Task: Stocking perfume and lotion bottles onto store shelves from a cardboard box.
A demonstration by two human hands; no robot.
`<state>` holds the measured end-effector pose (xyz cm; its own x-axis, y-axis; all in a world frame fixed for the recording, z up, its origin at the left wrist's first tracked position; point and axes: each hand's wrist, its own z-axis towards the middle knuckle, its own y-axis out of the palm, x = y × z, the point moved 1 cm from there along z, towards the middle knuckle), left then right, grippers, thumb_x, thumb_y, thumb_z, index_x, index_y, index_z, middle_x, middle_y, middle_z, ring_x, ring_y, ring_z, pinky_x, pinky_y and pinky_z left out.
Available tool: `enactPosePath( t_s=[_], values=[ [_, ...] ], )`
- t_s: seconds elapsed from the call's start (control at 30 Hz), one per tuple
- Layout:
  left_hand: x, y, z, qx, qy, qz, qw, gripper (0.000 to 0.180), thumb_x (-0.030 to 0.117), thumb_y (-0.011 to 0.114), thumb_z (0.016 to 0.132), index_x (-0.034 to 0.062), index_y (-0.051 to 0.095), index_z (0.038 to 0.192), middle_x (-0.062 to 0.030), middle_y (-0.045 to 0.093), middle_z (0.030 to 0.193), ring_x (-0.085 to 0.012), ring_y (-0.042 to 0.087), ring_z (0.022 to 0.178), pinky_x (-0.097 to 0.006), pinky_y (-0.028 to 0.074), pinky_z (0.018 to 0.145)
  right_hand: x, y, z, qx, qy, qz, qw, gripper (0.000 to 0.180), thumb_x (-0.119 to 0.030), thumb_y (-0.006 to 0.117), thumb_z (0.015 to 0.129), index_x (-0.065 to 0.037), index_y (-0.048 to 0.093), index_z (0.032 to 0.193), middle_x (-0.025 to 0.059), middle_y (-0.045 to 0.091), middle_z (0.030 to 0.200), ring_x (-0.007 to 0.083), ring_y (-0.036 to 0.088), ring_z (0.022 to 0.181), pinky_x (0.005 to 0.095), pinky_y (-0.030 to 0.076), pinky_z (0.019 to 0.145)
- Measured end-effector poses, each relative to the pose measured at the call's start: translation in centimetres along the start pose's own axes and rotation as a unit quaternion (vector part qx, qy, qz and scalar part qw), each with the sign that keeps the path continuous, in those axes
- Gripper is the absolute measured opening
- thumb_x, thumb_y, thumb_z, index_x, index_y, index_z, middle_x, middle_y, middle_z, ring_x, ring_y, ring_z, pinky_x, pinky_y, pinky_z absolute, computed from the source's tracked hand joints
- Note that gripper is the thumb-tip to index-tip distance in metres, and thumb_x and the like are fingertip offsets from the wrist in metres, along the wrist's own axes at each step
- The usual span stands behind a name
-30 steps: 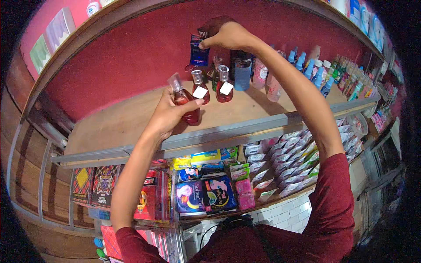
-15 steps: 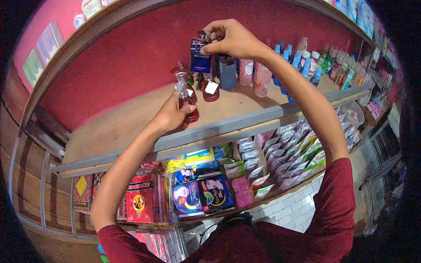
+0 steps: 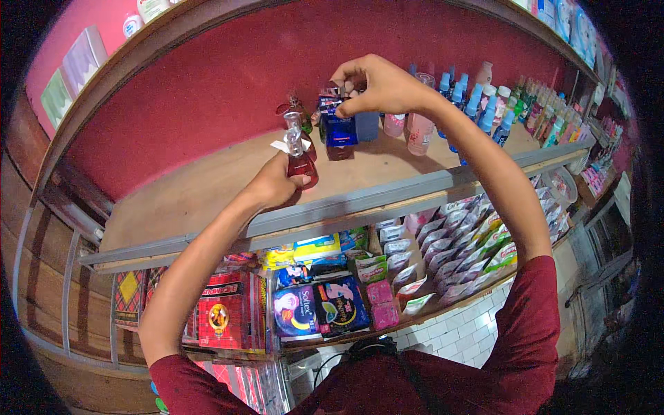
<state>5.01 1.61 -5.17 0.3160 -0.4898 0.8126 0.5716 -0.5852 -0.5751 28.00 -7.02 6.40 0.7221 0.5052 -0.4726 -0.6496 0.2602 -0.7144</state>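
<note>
My left hand (image 3: pixel 272 184) is closed around the lower part of a red glass perfume bottle (image 3: pixel 302 168) with a clear cap, near the shelf's front edge. Behind it stands another clear-capped bottle (image 3: pixel 292 120), with a white tag beside it. Farther back, my right hand (image 3: pixel 386 84) grips a dark blue perfume bottle (image 3: pixel 340 130) near its top, thumb in front. The blue bottle is upright, partly covering a reddish-brown bottle (image 3: pixel 339 151) below and behind it. Whether the blue bottle touches the shelf, I cannot tell.
On the wooden shelf (image 3: pixel 187 187), pink bottles (image 3: pixel 420 135), blue-topped spray bottles (image 3: pixel 473 105) and several small bottles stand to the right. A grey rail (image 3: pixel 332 207) edges its front. Below lie packaged pads (image 3: pixel 296 311), red packs (image 3: pixel 221 315) and rows of sachets (image 3: pixel 453 256).
My right hand has come down and slightly right with the blue bottle, over the spot in front of the reddish bottle. My left hand stays on the red bottle. The view has shifted slightly.
</note>
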Motion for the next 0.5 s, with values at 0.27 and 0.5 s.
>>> enactPosePath(
  t_s=[0.27,0.5],
  values=[
    [1.1,0.2,-0.4,0.034,0.002,0.012,0.999,0.035,0.003,0.065,0.081,-0.0003,0.050,0.113,-0.0115,0.063,0.093,-0.0169,0.060,0.078,-0.031,0.048,0.067,1.0,0.2,-1.8,-0.077,0.050,-0.006,0.996,0.031,-0.011,0.075,0.064,-0.001,0.063,0.091,0.0021,0.063,0.080,0.0104,0.057,0.075,0.0274,0.046,0.071],
    [0.6,-0.3,-0.4,-0.021,-0.017,0.023,0.999,0.032,0.004,0.065,0.082,-0.0022,0.053,0.110,-0.0078,0.064,0.086,-0.0128,0.058,0.068,-0.028,0.047,0.057,2.8,2.4,-2.9,-0.113,0.019,-0.038,0.993,0.029,-0.010,0.077,0.063,0.000,0.062,0.085,0.0019,0.061,0.072,0.0113,0.055,0.069,0.0276,0.046,0.068]
  ],
)
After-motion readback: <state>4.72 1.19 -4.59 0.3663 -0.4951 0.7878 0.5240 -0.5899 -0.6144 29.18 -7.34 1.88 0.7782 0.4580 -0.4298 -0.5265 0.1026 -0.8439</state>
